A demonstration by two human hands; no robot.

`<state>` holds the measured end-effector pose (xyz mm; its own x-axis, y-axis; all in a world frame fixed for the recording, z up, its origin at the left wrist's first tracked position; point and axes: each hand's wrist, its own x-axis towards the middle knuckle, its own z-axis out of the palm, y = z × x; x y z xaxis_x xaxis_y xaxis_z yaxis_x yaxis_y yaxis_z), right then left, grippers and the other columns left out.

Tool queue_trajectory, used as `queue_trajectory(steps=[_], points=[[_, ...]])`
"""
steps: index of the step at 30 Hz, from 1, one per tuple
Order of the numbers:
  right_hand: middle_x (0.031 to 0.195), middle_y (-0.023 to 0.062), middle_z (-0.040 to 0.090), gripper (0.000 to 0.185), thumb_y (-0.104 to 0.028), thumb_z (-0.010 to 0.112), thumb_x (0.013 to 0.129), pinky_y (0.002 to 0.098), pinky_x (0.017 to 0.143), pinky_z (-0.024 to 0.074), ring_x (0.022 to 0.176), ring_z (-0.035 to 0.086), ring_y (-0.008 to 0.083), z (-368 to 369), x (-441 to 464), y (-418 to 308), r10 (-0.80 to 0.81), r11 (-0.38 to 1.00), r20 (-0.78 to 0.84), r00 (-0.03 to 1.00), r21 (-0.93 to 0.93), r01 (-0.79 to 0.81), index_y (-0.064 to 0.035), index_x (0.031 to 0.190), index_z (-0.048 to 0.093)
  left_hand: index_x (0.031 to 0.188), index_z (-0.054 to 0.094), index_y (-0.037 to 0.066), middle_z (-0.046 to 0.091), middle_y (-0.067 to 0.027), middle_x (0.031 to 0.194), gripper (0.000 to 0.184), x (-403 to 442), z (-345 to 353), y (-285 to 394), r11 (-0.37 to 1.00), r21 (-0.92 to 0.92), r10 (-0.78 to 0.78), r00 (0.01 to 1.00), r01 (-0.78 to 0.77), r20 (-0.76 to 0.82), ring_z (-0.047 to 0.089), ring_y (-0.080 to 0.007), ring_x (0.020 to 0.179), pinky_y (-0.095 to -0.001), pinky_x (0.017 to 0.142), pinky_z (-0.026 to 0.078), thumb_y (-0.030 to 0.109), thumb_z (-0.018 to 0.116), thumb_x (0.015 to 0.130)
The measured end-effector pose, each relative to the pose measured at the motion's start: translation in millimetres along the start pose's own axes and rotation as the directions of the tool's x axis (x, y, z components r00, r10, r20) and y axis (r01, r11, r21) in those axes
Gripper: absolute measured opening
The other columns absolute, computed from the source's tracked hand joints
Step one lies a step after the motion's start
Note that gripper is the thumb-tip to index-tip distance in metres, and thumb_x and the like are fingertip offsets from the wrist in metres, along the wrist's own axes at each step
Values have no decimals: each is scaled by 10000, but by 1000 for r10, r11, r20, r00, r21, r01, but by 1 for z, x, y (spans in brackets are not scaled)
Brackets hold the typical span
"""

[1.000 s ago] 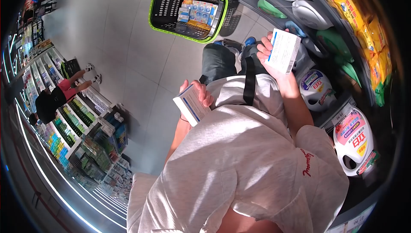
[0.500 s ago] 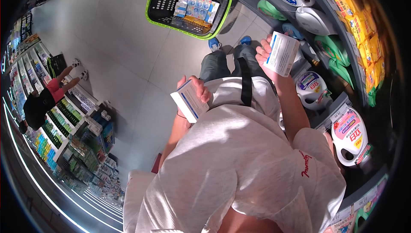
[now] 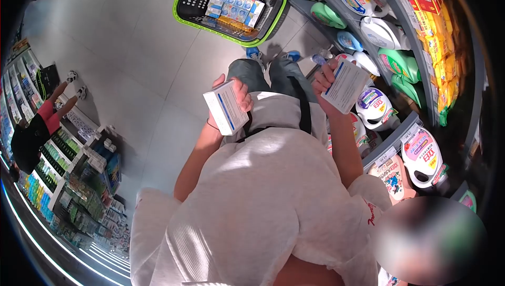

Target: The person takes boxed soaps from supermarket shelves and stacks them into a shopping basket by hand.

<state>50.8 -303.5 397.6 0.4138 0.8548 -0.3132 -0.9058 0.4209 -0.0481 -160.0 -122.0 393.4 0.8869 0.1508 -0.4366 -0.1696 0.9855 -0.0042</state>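
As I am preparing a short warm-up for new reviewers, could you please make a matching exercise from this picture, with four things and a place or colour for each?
Things:
1. Basket
2. Shoes
3. Yellow packs
4. Box in the left hand

Places or colours:
A. White with a blue stripe
B. At the person's right
C. Black with a green rim
D. Blue

Right pairs: 1-C, 2-D, 3-B, 4-A
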Motion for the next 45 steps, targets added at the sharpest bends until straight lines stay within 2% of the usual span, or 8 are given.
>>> queue_trajectory(steps=[6,8,9,27,35,39,45], points=[[753,36,443,462,-493,462,922,258,625,390,679,417,136,2,-23,14,-67,998,-13,998,-10,66,-40,999,517,751,492,61,444,-74,599,462,9,-4,10,999,-4,-44,999,44,16,480,-221,525,-332,547,391,417,284,959],[728,33,435,468,-496,447,929,263,613,395,660,417,135,3,-32,16,-103,994,-47,994,28,104,-37,976,530,755,486,58,431,-71,598,468,11,-6,11,997,-1,-73,997,73,3,469,-218,524,-333,549,386,421,272,960],[712,34,433,486,-506,429,934,266,602,399,644,415,138,2,-36,19,-132,987,-115,985,74,141,-33,954,540,755,486,58,431,-71,598,468,12,-6,13,997,-5,-75,997,75,6,469,-218,524,-333,549,386,421,272,960],[705,47,427,530,-543,384,936,267,595,380,631,392,141,10,-47,32,-110,993,-223,969,11,115,-32,944,526,783,476,56,421,-71,611,446,18,-18,14,996,-43,-81,996,83,44,472,-216,543,-334,555,386,409,268,959],[709,46,431,545,-561,383,931,271,587,379,627,389,141,14,-42,33,-100,995,-166,981,-14,99,-35,934,522,771,479,68,424,-63,613,448,17,-12,17,997,-13,-75,996,76,54,463,-212,536,-329,560,386,421,278,958],[708,45,435,551,-572,377,929,276,584,382,617,385,142,20,-36,29,-60,998,-125,990,-41,55,-40,923,520,776,481,68,429,-64,621,445,18,-14,16,999,-4,-43,992,44,115,467,-213,545,-332,560,386,426,289,957],[739,44,443,516,-540,384,940,278,598,388,643,397,143,25,-31,32,-63,996,-109,992,-70,56,-42,961,514,814,502,56,485,-88,637,449,18,-20,16,996,-68,-44,987,55,153,514,-244,562,-344,575,404,456,331,926]])
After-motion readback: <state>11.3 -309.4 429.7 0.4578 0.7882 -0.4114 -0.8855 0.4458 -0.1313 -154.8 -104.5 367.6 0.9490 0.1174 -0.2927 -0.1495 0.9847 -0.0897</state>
